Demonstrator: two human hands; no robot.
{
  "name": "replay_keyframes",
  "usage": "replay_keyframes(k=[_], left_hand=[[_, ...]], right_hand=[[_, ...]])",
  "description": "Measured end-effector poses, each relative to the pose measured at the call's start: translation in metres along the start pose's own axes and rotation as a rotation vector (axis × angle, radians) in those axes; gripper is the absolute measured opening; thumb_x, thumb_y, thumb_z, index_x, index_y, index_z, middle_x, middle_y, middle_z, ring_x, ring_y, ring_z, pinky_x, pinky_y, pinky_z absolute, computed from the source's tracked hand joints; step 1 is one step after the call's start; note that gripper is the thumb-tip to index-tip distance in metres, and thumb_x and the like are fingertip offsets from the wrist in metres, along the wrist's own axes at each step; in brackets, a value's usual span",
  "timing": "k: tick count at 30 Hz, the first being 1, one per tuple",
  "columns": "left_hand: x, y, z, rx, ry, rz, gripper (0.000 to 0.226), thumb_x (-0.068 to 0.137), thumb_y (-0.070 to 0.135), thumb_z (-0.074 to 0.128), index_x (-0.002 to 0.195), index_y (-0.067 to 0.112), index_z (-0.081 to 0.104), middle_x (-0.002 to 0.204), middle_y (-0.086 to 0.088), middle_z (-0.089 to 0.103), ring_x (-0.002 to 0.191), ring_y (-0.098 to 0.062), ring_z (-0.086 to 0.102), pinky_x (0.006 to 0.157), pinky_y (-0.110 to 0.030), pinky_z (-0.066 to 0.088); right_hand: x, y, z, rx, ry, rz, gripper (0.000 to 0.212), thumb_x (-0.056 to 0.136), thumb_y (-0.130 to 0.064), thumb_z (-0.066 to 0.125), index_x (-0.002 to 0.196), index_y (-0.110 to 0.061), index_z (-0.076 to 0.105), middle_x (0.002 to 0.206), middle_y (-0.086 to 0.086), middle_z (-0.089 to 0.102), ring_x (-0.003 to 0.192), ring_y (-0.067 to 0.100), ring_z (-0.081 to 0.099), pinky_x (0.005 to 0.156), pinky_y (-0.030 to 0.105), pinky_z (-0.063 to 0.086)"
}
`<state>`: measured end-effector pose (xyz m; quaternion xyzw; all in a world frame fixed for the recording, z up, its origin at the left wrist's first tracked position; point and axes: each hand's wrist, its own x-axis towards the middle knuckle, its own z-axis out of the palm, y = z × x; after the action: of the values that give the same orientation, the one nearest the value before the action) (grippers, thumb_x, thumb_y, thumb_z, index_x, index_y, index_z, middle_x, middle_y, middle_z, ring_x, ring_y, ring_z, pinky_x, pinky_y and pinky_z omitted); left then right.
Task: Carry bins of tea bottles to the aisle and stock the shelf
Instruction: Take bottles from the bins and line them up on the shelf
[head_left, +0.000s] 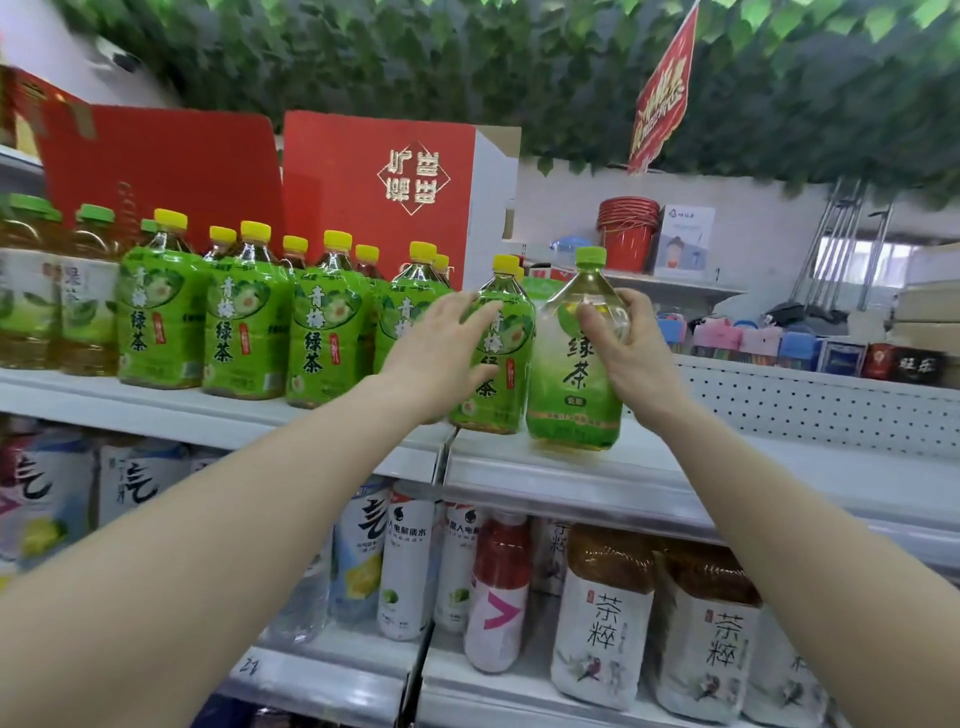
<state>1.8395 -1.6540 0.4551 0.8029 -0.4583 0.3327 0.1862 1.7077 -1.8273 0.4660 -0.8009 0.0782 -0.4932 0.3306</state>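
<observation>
**Handling Large Tea Bottles at the Shelf Edge**

**Shelf.** The top shelf (597, 473) is a smooth white deck. A full bottle would probably slide on it without tipping if pushed low on the body.

**Stocked row.** A row of yellow-capped bottles (244, 332) fills the left span. Red cartons (379, 208) stand behind it.

**Bottle being placed.** The green-capped bottle (574, 400) stands upright at the right end of the row, near the front edge. It is just beside the end yellow-capped bottle (501, 408). Whether the two touch cannot be determined.

- Weight: judged heavy, as it is large and filled nearly to the neck.
- Wall: probably thin plastic, which gives under a hard squeeze.
- Label: a glossy sleeve, likely slippery.
- Where to hold: the tapered shoulder below the cap, where the wall should be stiffer and the taper stops the hand from sliding upward. Support the base when lifting.

**Right hand.** The right hand (634, 343) grasps the green-capped bottle at the shoulder, with the fingers curled round the clear upper section.

**Left hand.** The left hand (441, 353) grips nothing. Its fingers are spread and laid against the side of the end yellow-capped bottle, which appears to brace that bottle.
</observation>
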Motion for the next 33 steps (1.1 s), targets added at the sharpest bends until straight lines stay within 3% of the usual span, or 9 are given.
replay_keyframes(k=[5,8,11,14,17,21,27,30,33], left_hand=[[0.001,0.001,0.011,0.056,-0.036,0.021,0.090,0.090,0.041,0.068,0.159,0.026,0.011,0.166,-0.004,0.007,0.153,-0.025,0.008,0.120,-0.041,0.019],[0.004,0.003,0.016,0.045,-0.032,0.024,0.096,0.087,0.041,0.071,0.159,0.025,0.009,0.167,-0.004,0.003,0.153,-0.024,0.005,0.120,-0.042,0.020],[0.011,0.006,0.022,0.054,-0.027,0.025,0.104,0.084,0.040,0.075,0.159,0.026,0.005,0.167,-0.003,-0.005,0.154,-0.026,0.000,0.119,-0.045,0.024],[0.016,0.010,0.029,0.096,-0.032,0.047,0.112,0.081,0.042,0.079,0.159,0.027,0.000,0.166,-0.003,-0.014,0.153,-0.028,-0.005,0.118,-0.046,0.026],[0.019,0.009,0.039,0.154,-0.026,0.062,0.115,0.080,0.036,0.081,0.159,0.026,-0.003,0.166,-0.004,-0.017,0.153,-0.028,-0.009,0.118,-0.042,0.025],[0.020,0.004,0.054,0.202,0.060,0.094,0.118,0.080,0.027,0.082,0.158,0.026,-0.006,0.165,-0.004,-0.018,0.153,-0.029,-0.010,0.120,-0.040,0.020],[0.018,0.006,0.053,0.196,0.064,0.079,0.119,0.078,0.036,0.083,0.158,0.028,-0.005,0.165,-0.001,-0.017,0.153,-0.029,-0.010,0.097,-0.036,0.051],[0.018,0.008,0.051,0.218,0.045,0.075,0.119,0.079,0.039,0.081,0.158,0.028,-0.007,0.165,-0.001,-0.018,0.152,-0.029,-0.011,0.091,-0.034,0.054],[0.015,0.011,0.047,0.210,0.016,0.078,0.116,0.081,0.039,0.079,0.158,0.027,-0.006,0.165,-0.002,-0.019,0.152,-0.029,-0.012,0.089,-0.035,0.055]], right_hand=[[-0.002,0.021,0.010,-0.046,0.058,-0.025,0.060,0.094,-0.048,0.058,0.142,-0.016,0.041,0.126,-0.007,0.052,0.113,0.017,0.055,0.100,0.039,0.044],[0.003,0.023,0.005,-0.343,0.136,-0.154,0.060,0.094,-0.045,0.060,0.144,-0.017,0.041,0.134,0.001,0.050,0.123,0.023,0.047,0.107,0.041,0.038],[-0.004,0.017,0.012,-0.755,0.148,-0.304,0.083,0.086,-0.062,0.054,0.154,-0.024,0.024,0.150,0.017,0.030,0.140,0.036,0.029,0.111,0.052,0.033],[-0.014,0.021,0.025,-1.037,0.009,-0.269,0.110,0.074,-0.076,0.059,0.158,-0.028,0.007,0.162,0.022,0.002,0.148,0.045,0.008,0.113,0.060,0.027],[-0.008,0.032,0.027,-1.047,-0.006,-0.288,0.115,0.069,-0.072,0.067,0.158,-0.023,0.012,0.161,0.027,0.003,0.146,0.050,0.009,0.118,0.058,0.016],[0.004,0.044,0.031,-1.041,0.004,-0.298,0.113,0.065,-0.075,0.064,0.155,-0.019,0.022,0.157,0.030,0.014,0.142,0.052,0.017,0.116,0.060,0.019],[0.018,0.057,0.033,-1.022,-0.035,-0.323,0.113,0.062,-0.077,0.052,0.153,-0.013,0.029,0.154,0.036,0.021,0.140,0.056,0.022,0.114,0.064,0.021],[0.021,0.059,0.034,-1.022,-0.050,-0.300,0.112,0.063,-0.075,0.057,0.151,-0.013,0.026,0.152,0.037,0.022,0.139,0.058,0.022,0.113,0.064,0.021],[0.018,0.050,0.027,-1.106,-0.133,-0.257,0.111,0.075,-0.071,0.062,0.158,-0.019,0.009,0.160,0.031,0.001,0.147,0.050,0.004,0.119,0.057,0.009]])
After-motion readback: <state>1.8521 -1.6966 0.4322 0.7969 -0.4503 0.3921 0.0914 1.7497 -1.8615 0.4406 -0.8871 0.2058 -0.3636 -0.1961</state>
